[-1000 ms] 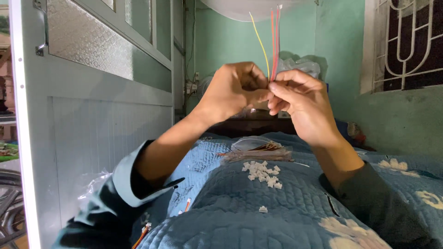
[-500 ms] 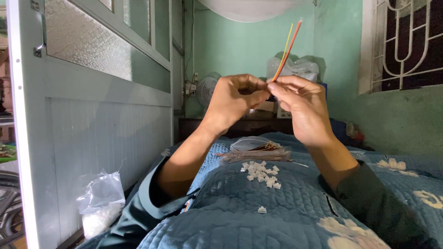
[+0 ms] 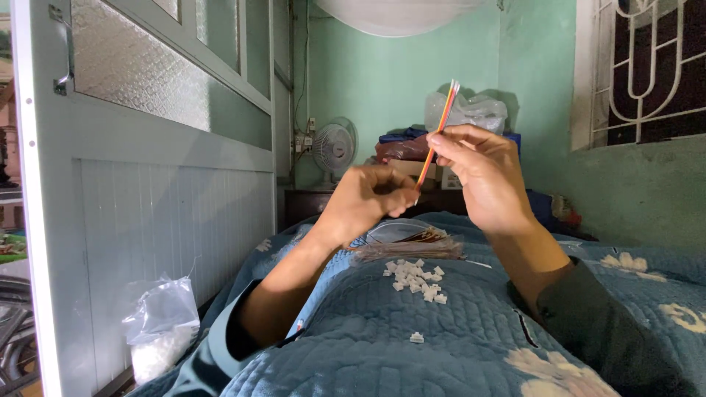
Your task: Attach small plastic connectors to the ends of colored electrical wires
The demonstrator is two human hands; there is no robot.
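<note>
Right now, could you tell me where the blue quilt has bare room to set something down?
The quilt is bare in front of the lone white piece, and on the right beside the flower print. It is crowded at the middle: the white pieces, the wire bundle, and both forearms.

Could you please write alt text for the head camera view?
A right hand holds a thin strip of coloured wires upright while the left hand pinches its lower end, above a blue quilt strewn with small white plastic pieces.

Soft daylight from left doorway; room dim, slight blur, wide-angle bending at edges.
</note>
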